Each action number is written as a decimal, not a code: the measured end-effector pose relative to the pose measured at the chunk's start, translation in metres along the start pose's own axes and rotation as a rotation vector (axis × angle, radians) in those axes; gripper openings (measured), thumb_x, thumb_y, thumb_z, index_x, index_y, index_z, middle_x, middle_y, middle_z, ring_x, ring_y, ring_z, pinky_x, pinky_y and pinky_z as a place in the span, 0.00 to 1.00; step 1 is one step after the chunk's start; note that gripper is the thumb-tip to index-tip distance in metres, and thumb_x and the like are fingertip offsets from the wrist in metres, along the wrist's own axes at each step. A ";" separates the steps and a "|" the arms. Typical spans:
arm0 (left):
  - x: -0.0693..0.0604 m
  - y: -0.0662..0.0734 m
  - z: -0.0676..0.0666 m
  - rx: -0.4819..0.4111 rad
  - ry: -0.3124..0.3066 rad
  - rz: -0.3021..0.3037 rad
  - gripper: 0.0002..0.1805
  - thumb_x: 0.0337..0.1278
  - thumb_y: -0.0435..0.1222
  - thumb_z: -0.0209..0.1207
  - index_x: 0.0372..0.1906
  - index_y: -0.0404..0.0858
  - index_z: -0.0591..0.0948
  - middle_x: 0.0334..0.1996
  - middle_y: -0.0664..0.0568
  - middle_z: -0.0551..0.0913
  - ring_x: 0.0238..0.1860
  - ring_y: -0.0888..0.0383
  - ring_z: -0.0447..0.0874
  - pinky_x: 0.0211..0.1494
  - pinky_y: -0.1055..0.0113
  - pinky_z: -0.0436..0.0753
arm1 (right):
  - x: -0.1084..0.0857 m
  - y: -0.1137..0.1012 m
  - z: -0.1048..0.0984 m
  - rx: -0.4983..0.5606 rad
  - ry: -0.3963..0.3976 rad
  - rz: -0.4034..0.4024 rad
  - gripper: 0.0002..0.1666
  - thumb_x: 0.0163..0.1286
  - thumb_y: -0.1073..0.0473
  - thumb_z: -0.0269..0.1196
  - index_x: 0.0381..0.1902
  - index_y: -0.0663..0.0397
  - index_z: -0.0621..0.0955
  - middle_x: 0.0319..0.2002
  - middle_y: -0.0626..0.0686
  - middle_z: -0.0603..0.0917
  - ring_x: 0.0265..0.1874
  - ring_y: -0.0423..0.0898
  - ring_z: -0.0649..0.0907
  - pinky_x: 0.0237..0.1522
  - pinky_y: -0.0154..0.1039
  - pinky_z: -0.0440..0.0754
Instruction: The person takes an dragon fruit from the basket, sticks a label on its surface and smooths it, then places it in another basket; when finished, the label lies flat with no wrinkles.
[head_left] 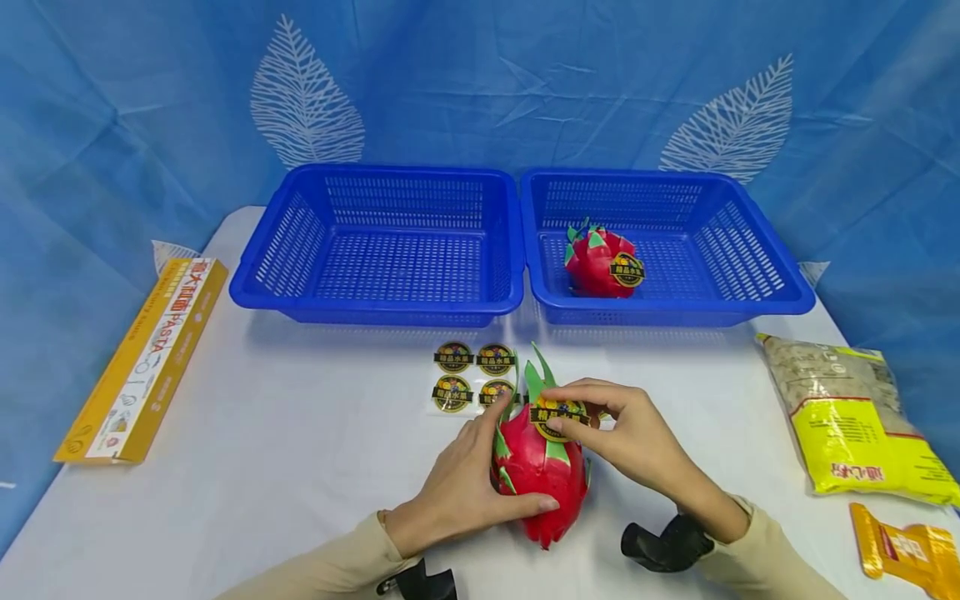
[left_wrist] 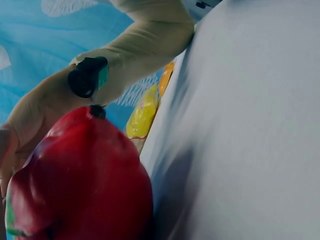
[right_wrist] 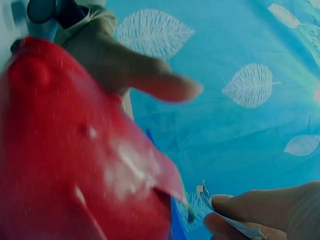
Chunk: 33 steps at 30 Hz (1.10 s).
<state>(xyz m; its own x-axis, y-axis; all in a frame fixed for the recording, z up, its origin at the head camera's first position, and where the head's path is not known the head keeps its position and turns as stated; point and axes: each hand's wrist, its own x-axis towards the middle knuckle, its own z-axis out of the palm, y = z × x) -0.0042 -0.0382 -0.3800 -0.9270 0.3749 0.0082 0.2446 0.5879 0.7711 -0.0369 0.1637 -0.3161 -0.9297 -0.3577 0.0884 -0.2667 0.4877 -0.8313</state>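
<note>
A red dragon fruit (head_left: pixel 543 492) with green leaf tips is on the table, and my left hand (head_left: pixel 461 479) grips its left side, thumb across the front. My right hand (head_left: pixel 637 429) pinches a round black-and-gold fruit sticker (head_left: pixel 561 421) between thumb and fingers at the fruit's upper end. In the right wrist view the sticker (right_wrist: pixel 240 226) appears edge-on, apart from the fruit's skin. Behind my hands lies a sheet of matching stickers (head_left: pixel 452 393), partly hidden by the fruit and hands. The dragon fruit (left_wrist: pixel 85 185) fills much of the left wrist view.
Two blue baskets stand at the back. The right basket (head_left: pixel 720 310) holds another dragon fruit (head_left: pixel 596 262) bearing a sticker; the left basket (head_left: pixel 375 308) is beside it. A pasta box (head_left: pixel 142 358) lies left. A yellow bag (head_left: pixel 855 425) and orange packet (head_left: pixel 907 550) lie right.
</note>
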 end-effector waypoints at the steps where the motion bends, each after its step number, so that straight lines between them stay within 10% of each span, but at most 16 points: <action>1: 0.000 0.001 0.001 0.013 0.007 -0.002 0.60 0.31 0.68 0.60 0.70 0.48 0.48 0.60 0.51 0.68 0.57 0.56 0.69 0.48 0.56 0.79 | -0.001 -0.001 0.001 0.004 -0.003 -0.007 0.16 0.55 0.56 0.66 0.43 0.42 0.83 0.37 0.42 0.83 0.28 0.36 0.75 0.29 0.30 0.73; 8: -0.002 0.004 0.005 -0.034 -0.002 -0.038 0.59 0.31 0.68 0.60 0.70 0.50 0.46 0.54 0.52 0.72 0.52 0.58 0.72 0.44 0.61 0.80 | -0.005 -0.006 0.004 0.010 -0.012 -0.096 0.16 0.55 0.58 0.67 0.44 0.44 0.83 0.35 0.42 0.82 0.29 0.36 0.74 0.30 0.29 0.73; 21: 0.001 0.001 0.001 -0.494 -0.089 -0.158 0.57 0.38 0.50 0.68 0.69 0.54 0.41 0.56 0.55 0.70 0.55 0.59 0.72 0.53 0.63 0.76 | -0.004 -0.006 0.005 0.052 0.005 -0.032 0.16 0.60 0.59 0.63 0.47 0.45 0.80 0.42 0.43 0.83 0.42 0.34 0.80 0.45 0.29 0.78; 33: 0.005 0.003 -0.019 -0.600 0.015 0.004 0.58 0.39 0.42 0.69 0.69 0.60 0.38 0.60 0.53 0.64 0.57 0.53 0.70 0.46 0.66 0.81 | -0.008 -0.011 0.008 0.361 0.179 -0.152 0.20 0.57 0.75 0.59 0.49 0.64 0.73 0.41 0.51 0.80 0.38 0.41 0.81 0.32 0.34 0.83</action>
<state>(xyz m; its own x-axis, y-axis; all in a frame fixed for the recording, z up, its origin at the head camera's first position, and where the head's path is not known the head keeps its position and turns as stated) -0.0131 -0.0483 -0.3657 -0.9315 0.3632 0.0173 0.0488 0.0779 0.9958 -0.0245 0.1550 -0.3119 -0.9245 -0.2444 0.2924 -0.3277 0.1182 -0.9374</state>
